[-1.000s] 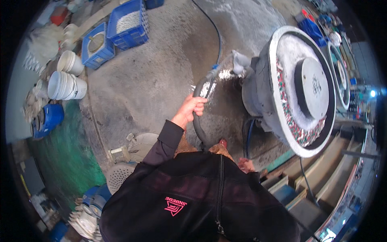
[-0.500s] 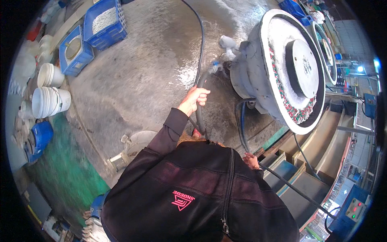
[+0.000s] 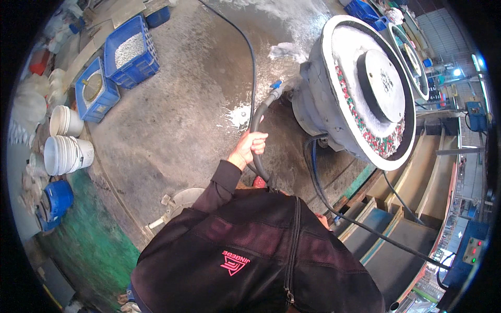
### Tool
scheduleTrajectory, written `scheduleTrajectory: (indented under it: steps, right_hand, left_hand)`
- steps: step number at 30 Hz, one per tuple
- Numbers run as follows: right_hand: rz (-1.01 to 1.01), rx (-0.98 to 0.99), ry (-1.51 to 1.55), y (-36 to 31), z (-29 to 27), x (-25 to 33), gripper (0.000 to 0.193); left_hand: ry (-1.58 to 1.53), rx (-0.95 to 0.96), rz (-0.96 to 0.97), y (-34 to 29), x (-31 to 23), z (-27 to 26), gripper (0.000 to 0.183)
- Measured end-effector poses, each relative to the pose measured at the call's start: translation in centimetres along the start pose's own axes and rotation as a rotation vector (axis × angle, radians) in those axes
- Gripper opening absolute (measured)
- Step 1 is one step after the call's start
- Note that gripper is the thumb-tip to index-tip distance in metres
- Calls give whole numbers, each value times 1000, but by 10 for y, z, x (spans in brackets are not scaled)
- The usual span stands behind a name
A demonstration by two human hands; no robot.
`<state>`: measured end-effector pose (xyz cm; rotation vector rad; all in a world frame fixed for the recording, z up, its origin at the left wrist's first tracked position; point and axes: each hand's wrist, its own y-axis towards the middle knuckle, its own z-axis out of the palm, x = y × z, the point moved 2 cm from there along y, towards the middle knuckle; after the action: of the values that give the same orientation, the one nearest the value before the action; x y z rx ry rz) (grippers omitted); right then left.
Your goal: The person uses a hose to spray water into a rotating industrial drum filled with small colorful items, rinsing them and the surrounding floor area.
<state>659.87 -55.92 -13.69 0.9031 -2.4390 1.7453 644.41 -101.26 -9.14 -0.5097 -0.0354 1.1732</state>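
Observation:
My left hand (image 3: 249, 148) is closed around a thick dark grey hose (image 3: 260, 111), with the fingers wrapped over it. The hose runs up to a grey pipe fitting with a blue-handled valve (image 3: 276, 85), low beside a round tumbling bowl machine (image 3: 308, 99). White foam and red, green and white pieces (image 3: 383, 140) lie in its bowl around a raised round centre. Only a sliver of my right hand (image 3: 323, 221) shows past the jacket's right edge, near a dark cable; its fingers are hidden.
A thin black hose (image 3: 252, 57) crosses the wet floor. White foam (image 3: 288, 50) lies behind the valve. At left stand blue crates (image 3: 130, 75) and stacked white buckets (image 3: 69, 155). Wooden-edged troughs (image 3: 378, 224) and a blue control box (image 3: 472, 250) are at right.
The white clump beside the valve is gone, and the valve shows clearly. My left hand still grips the hose, which now bends more. My right hand has slipped mostly behind the jacket.

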Motion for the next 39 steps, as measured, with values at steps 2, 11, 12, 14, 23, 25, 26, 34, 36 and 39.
scheduleTrajectory:
  steps: [2, 11, 12, 14, 23, 25, 26, 34, 36, 39]
  right_hand:
    - [1, 8, -46, -5, 11, 15, 30]
    - [-85, 48, -11, 17, -22, 26, 30]
    - [-139, 50, -78, 21, -26, 27, 31]
    - [-74, 70, -80, -2, -11, 61, 30]
    - [13, 129, -275, 53, 28, 103, 30]
    - [-13, 191, -302, 62, 40, 124, 30]
    - [-8, 200, -314, 71, 43, 130, 30]
    - [-73, 212, -242, 122, 43, 236, 37]
    - [-169, 198, -106, 147, 46, 267, 28]
    - [-163, 195, -191, 126, 70, 337, 31]
  left_hand:
    - [-21, 9, 35, -7, 1, 2, 63]
    - [-178, 99, 133, -23, 7, -12, 70]
    - [-171, 102, 128, -22, 8, -10, 71]
    - [-139, 82, 96, -23, 7, -10, 70]
    - [-81, -11, -114, -5, -55, -16, 64]
    - [-51, -34, -151, 8, -74, -21, 63]
    - [-36, -35, -166, 16, -80, -26, 62]
    - [16, -84, -203, 96, -154, -9, 67]
    - [21, -68, -192, 120, -175, -11, 66]
    - [0, -51, -197, 147, -196, -16, 68]
